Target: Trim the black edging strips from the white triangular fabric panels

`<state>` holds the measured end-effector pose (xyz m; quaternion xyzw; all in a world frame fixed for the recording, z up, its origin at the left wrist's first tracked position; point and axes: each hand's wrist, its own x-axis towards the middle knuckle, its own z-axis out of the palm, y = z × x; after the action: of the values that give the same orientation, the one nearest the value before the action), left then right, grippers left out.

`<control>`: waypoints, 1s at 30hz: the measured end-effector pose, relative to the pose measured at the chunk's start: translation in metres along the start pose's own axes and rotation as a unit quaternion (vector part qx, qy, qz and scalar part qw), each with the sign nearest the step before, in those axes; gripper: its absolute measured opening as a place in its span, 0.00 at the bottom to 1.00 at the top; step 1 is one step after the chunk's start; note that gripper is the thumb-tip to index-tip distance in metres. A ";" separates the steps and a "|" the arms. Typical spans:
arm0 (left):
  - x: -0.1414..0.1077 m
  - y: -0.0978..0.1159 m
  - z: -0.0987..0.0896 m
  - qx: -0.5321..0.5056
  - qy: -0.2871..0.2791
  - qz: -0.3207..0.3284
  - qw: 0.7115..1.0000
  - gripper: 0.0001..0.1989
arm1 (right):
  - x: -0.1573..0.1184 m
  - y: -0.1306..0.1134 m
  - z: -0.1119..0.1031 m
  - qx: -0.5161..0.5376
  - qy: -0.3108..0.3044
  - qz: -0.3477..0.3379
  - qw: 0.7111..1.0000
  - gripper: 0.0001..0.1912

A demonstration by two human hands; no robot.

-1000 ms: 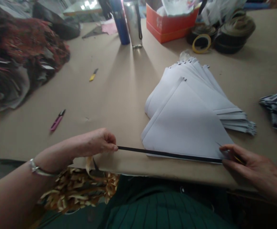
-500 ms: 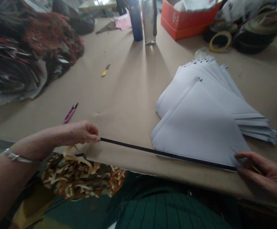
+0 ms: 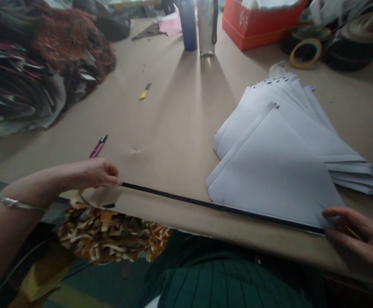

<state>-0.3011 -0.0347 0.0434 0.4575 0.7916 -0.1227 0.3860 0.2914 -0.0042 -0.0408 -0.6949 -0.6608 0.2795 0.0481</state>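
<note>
A narrow black strip (image 3: 173, 196) stretches along the front edge of the table, over the lower edge of a white sheet (image 3: 270, 171). My left hand (image 3: 105, 173) pinches the strip's left end, its fingers closed. At the strip's right end is my right hand (image 3: 353, 231), thumb and fingers closed on it, with a thin pointed tool partly hidden in the same hand. Behind the top sheet lies a fanned stack of white sheets (image 3: 302, 115).
A pink cutter (image 3: 98, 146) and a yellow blade piece (image 3: 145, 91) lie on the table (image 3: 173, 141). Farther back are two bottles (image 3: 207, 30), a red box (image 3: 260, 25), a tape roll (image 3: 306, 53) and fabric bundles (image 3: 74, 47). Tan scraps (image 3: 109, 239) hang below the front edge.
My left hand has moved left, and more of the black strip shows between my hands. The view has shifted slightly; my right hand stays at the strip's right end.
</note>
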 end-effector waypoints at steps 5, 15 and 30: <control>0.006 -0.005 -0.005 0.070 0.016 -0.013 0.997 0.13 | -0.009 -0.014 0.004 0.055 0.022 0.055 0.997 0.16; -0.004 0.007 -0.005 0.174 0.059 -0.031 0.983 0.16 | -0.010 -0.018 0.002 0.055 0.020 0.033 0.998 0.16; -0.005 0.001 -0.006 0.193 0.067 -0.018 0.979 0.15 | 0.005 -0.191 0.051 0.087 -0.244 -0.400 0.879 0.10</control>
<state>-0.3021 -0.0341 0.0506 0.5159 0.7854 -0.2490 0.2344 0.0975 0.0080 -0.0020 -0.2743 -0.8464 0.4533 0.0536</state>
